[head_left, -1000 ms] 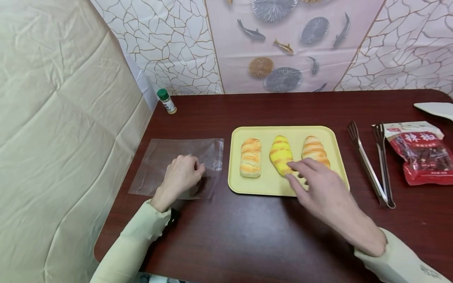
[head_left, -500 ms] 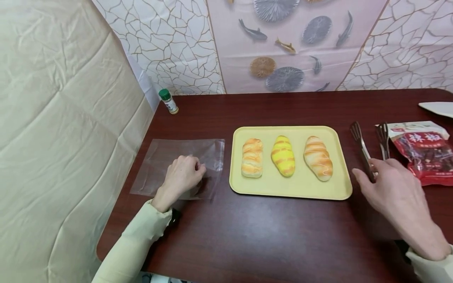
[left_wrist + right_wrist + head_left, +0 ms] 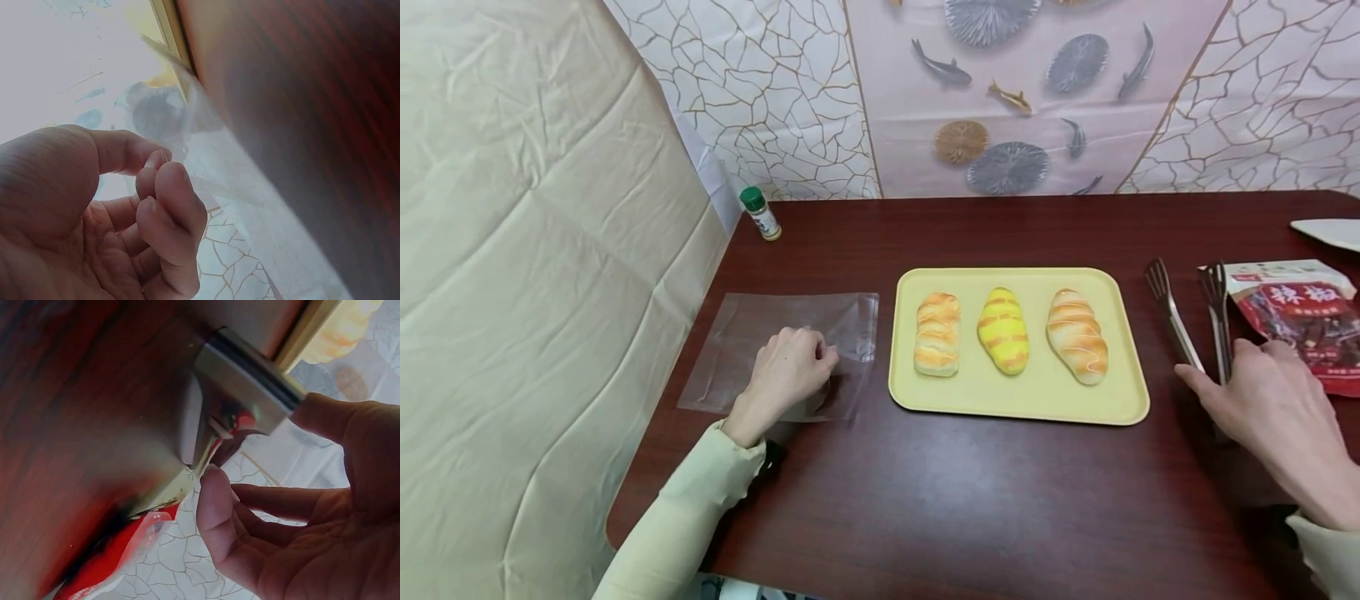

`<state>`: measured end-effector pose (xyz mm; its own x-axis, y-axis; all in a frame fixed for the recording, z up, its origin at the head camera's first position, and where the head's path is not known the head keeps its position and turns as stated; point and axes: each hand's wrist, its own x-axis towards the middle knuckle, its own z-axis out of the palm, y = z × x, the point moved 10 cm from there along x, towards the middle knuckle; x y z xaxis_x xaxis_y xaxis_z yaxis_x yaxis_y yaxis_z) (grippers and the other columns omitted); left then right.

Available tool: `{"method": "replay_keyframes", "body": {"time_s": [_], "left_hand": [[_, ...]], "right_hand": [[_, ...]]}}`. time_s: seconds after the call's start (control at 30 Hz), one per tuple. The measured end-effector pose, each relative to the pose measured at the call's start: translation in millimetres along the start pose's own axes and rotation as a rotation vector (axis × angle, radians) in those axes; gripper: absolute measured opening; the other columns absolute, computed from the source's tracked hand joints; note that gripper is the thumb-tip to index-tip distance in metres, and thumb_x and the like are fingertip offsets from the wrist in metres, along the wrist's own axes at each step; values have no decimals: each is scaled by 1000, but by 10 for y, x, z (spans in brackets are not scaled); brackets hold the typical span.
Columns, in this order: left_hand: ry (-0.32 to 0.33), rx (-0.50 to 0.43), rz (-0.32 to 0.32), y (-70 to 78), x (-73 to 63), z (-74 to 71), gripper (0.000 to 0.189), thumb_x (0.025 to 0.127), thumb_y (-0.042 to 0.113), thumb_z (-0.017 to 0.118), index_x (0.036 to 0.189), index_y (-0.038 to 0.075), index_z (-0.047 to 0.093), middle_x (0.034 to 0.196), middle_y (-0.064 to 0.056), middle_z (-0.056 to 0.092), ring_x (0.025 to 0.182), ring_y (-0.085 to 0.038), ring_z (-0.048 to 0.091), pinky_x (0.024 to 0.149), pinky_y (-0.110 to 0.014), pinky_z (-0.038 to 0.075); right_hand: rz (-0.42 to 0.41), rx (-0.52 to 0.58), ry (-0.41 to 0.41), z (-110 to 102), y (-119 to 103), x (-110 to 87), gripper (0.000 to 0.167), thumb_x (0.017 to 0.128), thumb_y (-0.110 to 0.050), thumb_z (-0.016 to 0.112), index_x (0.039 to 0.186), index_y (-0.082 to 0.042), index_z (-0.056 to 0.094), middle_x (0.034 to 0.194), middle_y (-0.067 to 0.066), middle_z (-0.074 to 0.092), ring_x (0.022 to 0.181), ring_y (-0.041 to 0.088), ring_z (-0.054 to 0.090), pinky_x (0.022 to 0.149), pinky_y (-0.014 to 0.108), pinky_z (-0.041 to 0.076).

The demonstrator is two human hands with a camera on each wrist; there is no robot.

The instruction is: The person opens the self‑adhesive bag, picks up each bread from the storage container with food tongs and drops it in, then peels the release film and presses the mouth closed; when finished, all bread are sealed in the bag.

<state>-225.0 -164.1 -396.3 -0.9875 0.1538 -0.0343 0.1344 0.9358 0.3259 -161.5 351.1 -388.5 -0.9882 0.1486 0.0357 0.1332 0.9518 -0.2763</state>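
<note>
As the head view has it, hands: two, both on or near the dark table (image 3: 1000,500), well apart.
Left hand (image 3: 790,367): rests over the clear bag, fingertips hidden from this angle.
Clear bag (image 3: 748,325): one, spread on the table beside the tray.
Right hand (image 3: 1277,408): at the tongs, thumb on one side, fingers on the other.
Tongs (image 3: 1220,333): one pair, two slotted heads standing apart, lying between tray and packet; the lower end is partly behind the hand.
Tray (image 3: 1015,400): one, yellow.
Bread: three pieces in a row on the tray, a square-ended loaf (image 3: 937,333), a yellow bun (image 3: 1003,332) and a striped bun (image 3: 1077,337).
Packet (image 3: 1318,325): one, red, just beside the right hand.
Bottle (image 3: 762,214): one, green cap, at the far left; only this view has it.
Left wrist view, fingers: bent inward, thumb tip meeting the forefinger, a side the head view hides.
Left grip: clear film lies close behind the fingers; whether they pinch it, I cannot tell.
Right wrist view, tongs: their broad metal side shows large, unlike from above.
Right grip: thumb and bent forefinger curl round the tongs; how firmly, I cannot tell.
</note>
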Motion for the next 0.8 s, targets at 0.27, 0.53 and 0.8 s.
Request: {"method": "replay_keyframes", "body": {"time_s": [0.27, 0.53, 0.8], "left_hand": [[0, -4, 10, 10, 4, 0, 47, 99, 21, 65, 56, 20, 44, 57, 7, 34, 54, -16, 39, 49, -31, 30], [-7, -16, 15, 9, -1, 8, 48, 99, 21, 64, 57, 20, 43, 55, 8, 31, 54, -14, 34, 49, -29, 27], [-6, -12, 4, -20, -14, 2, 46, 99, 21, 64, 58, 20, 43, 56, 7, 33, 55, -15, 37, 50, -31, 30]], "right_hand": [[-3, -9, -87, 114, 69, 110, 53, 100, -31, 74, 61, -2, 53, 67, 29, 54, 58, 48, 56, 49, 54, 43], [1, -4, -121, 168, 99, 159, 53, 99, -30, 72, 58, -3, 53, 64, 30, 56, 54, 47, 58, 50, 56, 44], [25, 10, -149, 214, 149, 178, 50, 98, -34, 66, 61, -2, 55, 62, 25, 58, 56, 44, 59, 49, 51, 43]]}}
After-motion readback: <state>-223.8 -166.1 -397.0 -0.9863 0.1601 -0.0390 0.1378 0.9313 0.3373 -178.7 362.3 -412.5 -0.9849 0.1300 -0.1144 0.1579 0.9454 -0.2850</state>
